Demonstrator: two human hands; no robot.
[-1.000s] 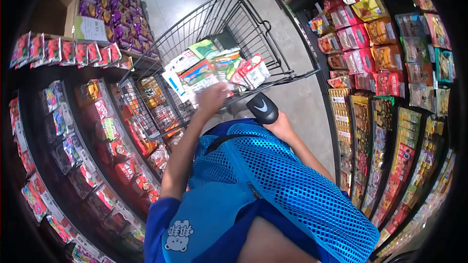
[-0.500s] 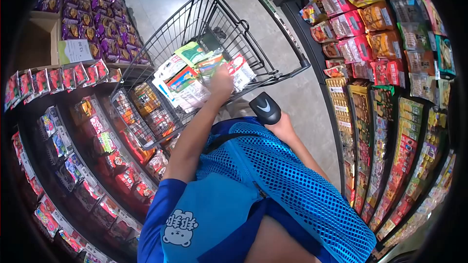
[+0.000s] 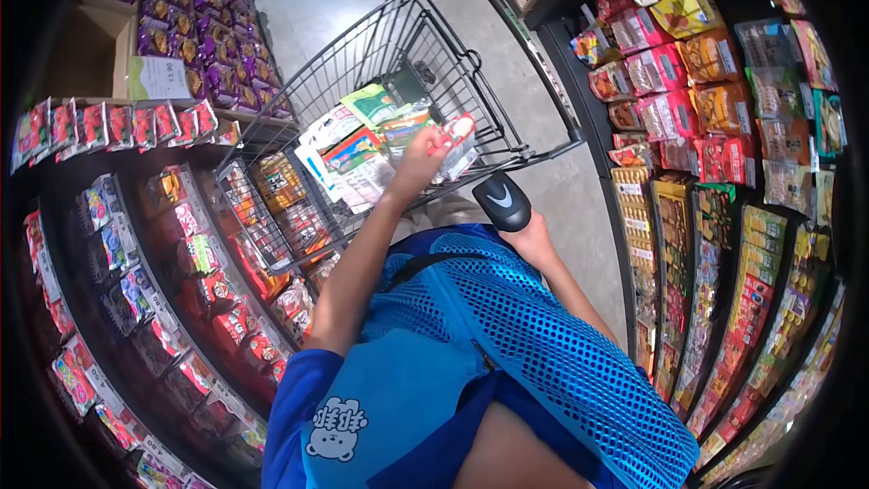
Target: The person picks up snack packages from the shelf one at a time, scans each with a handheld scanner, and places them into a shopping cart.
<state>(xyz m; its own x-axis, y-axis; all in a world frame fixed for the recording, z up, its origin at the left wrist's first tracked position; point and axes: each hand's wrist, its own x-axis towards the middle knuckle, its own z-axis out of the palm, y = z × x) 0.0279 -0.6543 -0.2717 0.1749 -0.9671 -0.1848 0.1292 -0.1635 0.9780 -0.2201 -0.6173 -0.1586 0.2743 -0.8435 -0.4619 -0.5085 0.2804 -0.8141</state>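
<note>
— Lifting what? Left hand [image 3: 418, 156] closed on red-and-white snack packet [image 3: 457, 140], just above shopping cart [image 3: 299, 104].
— Right hand [image 3: 534, 237] gripping barcode scanner [image 3: 502, 201]; best tilted toward packet's barcode.

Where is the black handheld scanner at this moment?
The black scanner is in the right hand, just right of centre in the head view, near the cart's handle.
</note>
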